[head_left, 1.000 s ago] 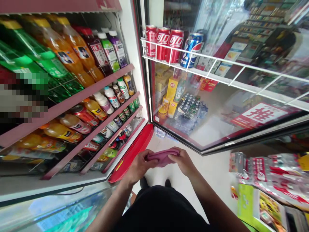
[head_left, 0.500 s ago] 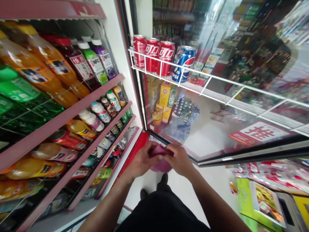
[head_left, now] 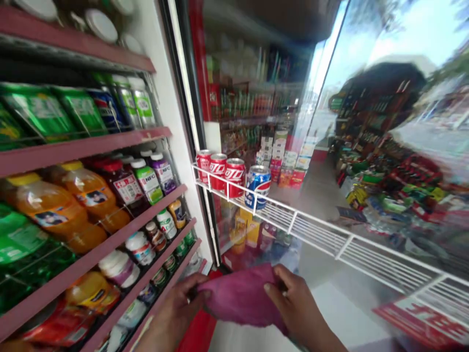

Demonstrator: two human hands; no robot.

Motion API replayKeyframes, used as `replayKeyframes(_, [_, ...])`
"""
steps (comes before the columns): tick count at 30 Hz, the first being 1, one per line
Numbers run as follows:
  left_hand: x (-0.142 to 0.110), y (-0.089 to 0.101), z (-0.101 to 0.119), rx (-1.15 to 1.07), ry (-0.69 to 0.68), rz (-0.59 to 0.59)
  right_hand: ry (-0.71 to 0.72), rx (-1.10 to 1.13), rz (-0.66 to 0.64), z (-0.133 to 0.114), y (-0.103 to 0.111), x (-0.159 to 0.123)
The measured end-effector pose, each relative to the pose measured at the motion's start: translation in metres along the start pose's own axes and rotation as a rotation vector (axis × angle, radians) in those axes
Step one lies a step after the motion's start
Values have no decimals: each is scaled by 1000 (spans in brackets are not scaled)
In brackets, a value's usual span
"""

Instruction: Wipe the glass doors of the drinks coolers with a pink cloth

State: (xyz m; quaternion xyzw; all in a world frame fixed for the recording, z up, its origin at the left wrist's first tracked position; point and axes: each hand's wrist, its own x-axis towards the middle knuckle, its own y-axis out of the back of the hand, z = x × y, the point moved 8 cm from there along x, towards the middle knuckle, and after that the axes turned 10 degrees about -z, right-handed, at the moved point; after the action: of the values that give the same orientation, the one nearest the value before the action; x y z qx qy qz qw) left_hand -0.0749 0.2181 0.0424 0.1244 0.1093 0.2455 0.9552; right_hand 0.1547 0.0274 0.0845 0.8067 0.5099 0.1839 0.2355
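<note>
Both my hands hold a magenta cloth (head_left: 240, 296) low in the view, in front of an open drinks fridge. My left hand (head_left: 176, 313) pinches its left edge with closed fingers. My right hand (head_left: 296, 308) grips the right side, thumb on top. The cloth is spread between them, partly folded. The fridge's pink shelves (head_left: 110, 142) at left carry bottles of orange drink (head_left: 54, 210), green bottles and small cans. The open glass door (head_left: 330, 146) stands at right.
A white wire rack (head_left: 311, 230) on the door holds three red cola cans (head_left: 220, 171) and a blue Pepsi can (head_left: 257, 186). The glass reflects store shelves. A red sign (head_left: 425, 320) sits low on the door. White floor shows below.
The view has tilted upward, showing higher fridge shelves. My hands have risen with the cloth, which is now spread wider between them instead of bunched up.
</note>
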Motion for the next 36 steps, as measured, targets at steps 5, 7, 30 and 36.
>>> replayKeyframes(5, [37, 78, 103, 146, -264, 140, 345, -220, 239, -80, 48, 25])
replayKeyframes(7, [43, 105, 156, 257, -392, 245, 406, -326, 357, -121, 72, 35])
replayKeyframes(30, [220, 242, 426, 581, -743, 973, 308, -1418, 680, -323, 210, 264])
replayKeyframes(36, [234, 210, 428, 750, -869, 936, 397, -1504, 635, -331, 175, 277])
